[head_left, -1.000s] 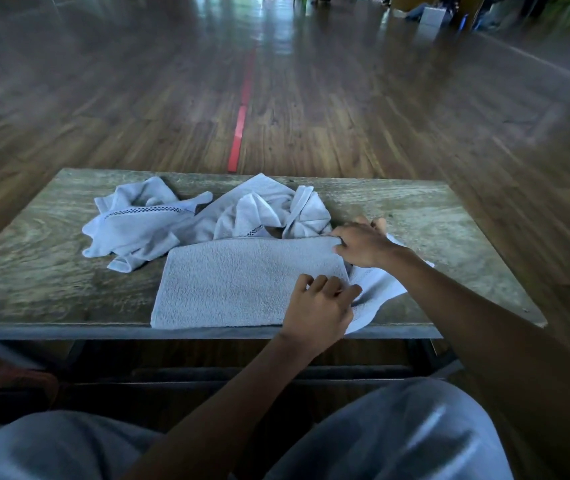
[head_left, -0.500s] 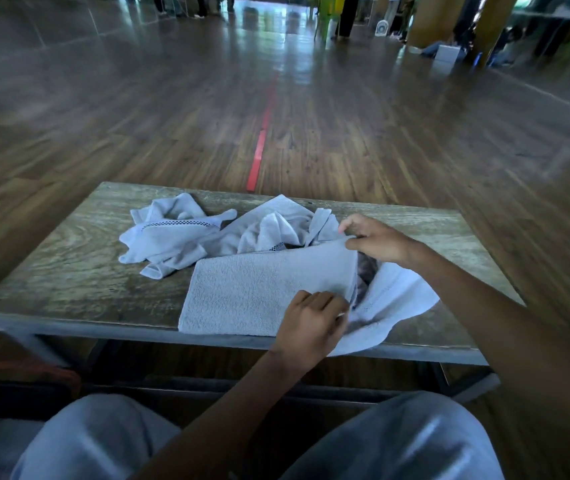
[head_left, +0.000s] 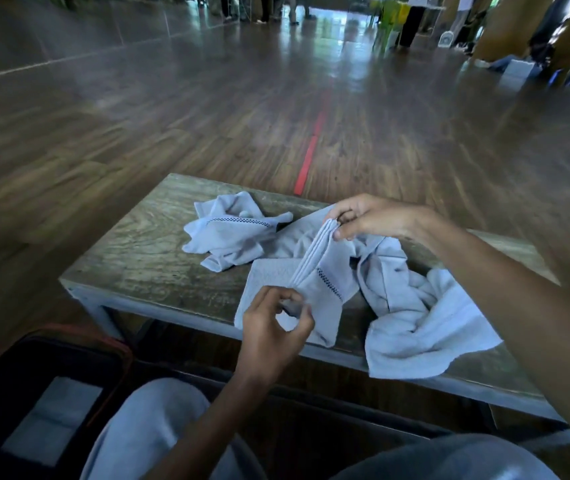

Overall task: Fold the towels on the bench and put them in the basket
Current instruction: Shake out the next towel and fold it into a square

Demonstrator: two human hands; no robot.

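A folded pale-blue towel (head_left: 325, 271) is lifted edge-up above the wooden bench (head_left: 145, 247). My right hand (head_left: 377, 216) pinches its far corner, where several stacked layers show. My left hand (head_left: 273, 327) pinches its near corner, at the bench's front edge. A crumpled towel with a checked band (head_left: 228, 233) lies at the bench's back left. Another loose towel (head_left: 425, 323) sprawls to the right, partly over the front edge. A dark basket (head_left: 9, 382) with an orange rim stands on the floor at lower left, a folded towel (head_left: 54, 417) inside it.
My knees in grey trousers (head_left: 151, 420) are under the bench's near side. A red line (head_left: 309, 157) runs along the wooden floor beyond the bench. People's legs and some bright objects stand far back in the hall.
The folded towel, flat on the bench a second ago, is now raised on edge between both hands. The head camera has swung left, bringing the basket into sight.
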